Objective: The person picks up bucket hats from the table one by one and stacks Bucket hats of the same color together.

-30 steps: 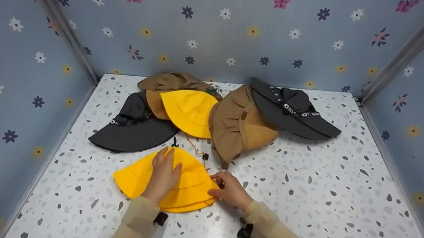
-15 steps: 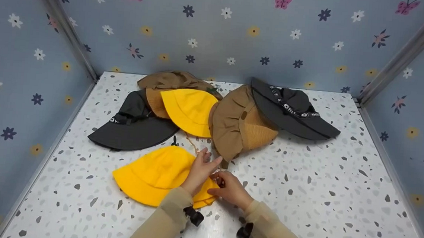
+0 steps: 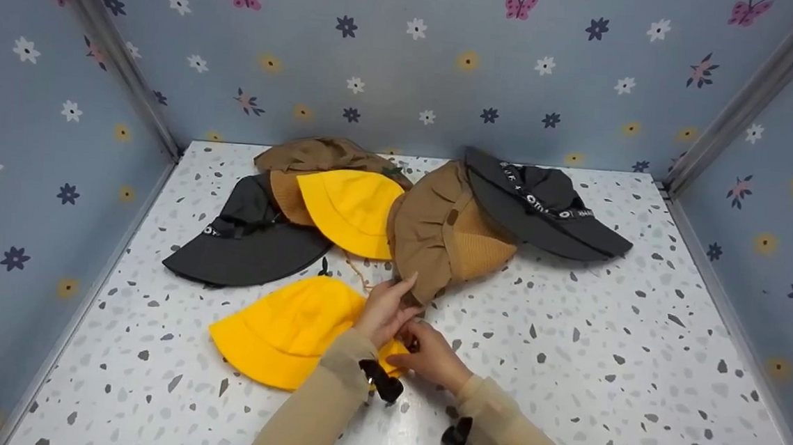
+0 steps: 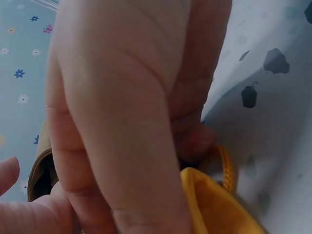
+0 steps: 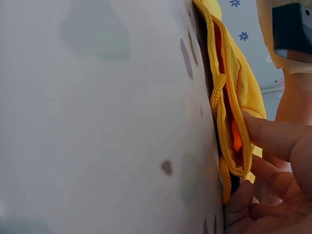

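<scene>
In the head view, a yellow bucket hat (image 3: 299,320) lies near the front of the tabletop. My right hand (image 3: 432,356) pinches the right end of its brim, with the thumb (image 5: 273,134) on the edge in the right wrist view. An orange-yellow cord (image 5: 224,178) hangs at that brim. My left hand (image 3: 384,312) reaches over the hat's right side to just beside the right hand, thumb raised and apart from the fingers. The right hand (image 4: 122,112) fills much of the left wrist view and hides part of the left hand.
Behind lie a dark grey hat (image 3: 255,251), a second yellow hat (image 3: 355,213), a brown hat with a woven crown (image 3: 431,232), another brown hat (image 3: 331,154) and a dark hat with lettered band (image 3: 544,212). Flowered walls (image 3: 408,56) enclose the speckled tabletop (image 3: 602,376).
My left hand has left the yellow hat's crown and moved right, to beside the right hand, turning its thumb upward. The right hand has stayed on the brim.
</scene>
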Demonstrator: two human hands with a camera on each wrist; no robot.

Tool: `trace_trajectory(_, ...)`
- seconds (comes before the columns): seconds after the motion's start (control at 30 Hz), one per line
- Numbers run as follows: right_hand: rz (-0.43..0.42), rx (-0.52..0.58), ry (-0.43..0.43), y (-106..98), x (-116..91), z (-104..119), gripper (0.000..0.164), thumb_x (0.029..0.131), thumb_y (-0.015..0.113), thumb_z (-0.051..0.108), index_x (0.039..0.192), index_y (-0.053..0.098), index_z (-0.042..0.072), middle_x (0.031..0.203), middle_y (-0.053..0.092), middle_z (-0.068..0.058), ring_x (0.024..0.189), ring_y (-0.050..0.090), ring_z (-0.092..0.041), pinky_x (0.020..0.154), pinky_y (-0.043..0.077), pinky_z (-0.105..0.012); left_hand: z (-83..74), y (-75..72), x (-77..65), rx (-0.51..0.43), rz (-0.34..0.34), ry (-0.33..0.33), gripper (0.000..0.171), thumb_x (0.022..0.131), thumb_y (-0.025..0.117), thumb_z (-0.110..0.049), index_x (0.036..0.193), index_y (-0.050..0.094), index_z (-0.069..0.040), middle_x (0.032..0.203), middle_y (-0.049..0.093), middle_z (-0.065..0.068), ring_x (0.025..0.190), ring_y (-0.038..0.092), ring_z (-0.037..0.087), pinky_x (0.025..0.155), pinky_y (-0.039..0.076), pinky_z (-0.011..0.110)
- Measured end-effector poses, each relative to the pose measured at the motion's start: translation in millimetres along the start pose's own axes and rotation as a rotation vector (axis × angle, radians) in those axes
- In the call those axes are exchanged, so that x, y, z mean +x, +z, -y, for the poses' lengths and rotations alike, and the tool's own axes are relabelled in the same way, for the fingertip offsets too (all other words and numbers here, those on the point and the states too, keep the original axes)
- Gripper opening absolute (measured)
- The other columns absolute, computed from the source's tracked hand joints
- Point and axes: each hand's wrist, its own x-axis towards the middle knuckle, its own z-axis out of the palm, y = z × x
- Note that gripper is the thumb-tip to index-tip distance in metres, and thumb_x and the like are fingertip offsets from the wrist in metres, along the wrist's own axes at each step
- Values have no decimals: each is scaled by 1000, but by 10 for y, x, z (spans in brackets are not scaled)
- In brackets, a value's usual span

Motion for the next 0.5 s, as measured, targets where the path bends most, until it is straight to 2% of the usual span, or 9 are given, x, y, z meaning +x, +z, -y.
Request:
trace_trajectory(0.17,2,2,7,-8,-6,6,34,85,77,20,113,64,4,114,64,-13,105,58,-28,96,48,-48,-7,9,6,14,6,14,55,101,57,-15,149,34,2,143,49,23,121,58,27,103,50,40)
trace_trajectory(0.3,-1,-12,4,-23,-11,8,32,85,77,19,110,64,4,108,63,-11,98,56,-24,90,48,-43,2,4,17,35,33,36,52,102,53,-10,149,34,2,143,49,24,118,61,27,100,53,39)
trace_trajectory(0.4,7,-7,-1,-24,-2,-3,30,86,77,19,108,64,4,103,62,-9,94,54,-21,85,47,-39,6,1,21,46,42,35,51,103,52,-9,149,35,2,143,50,23,119,61,27,98,54,38)
trace_trajectory(0.5,16,20,6,-24,6,-19,32,86,77,21,110,64,5,105,63,-8,95,55,-19,87,47,-38,11,-1,17,63,40,33,50,102,52,-9,148,36,1,143,51,22,121,60,27,97,54,37)
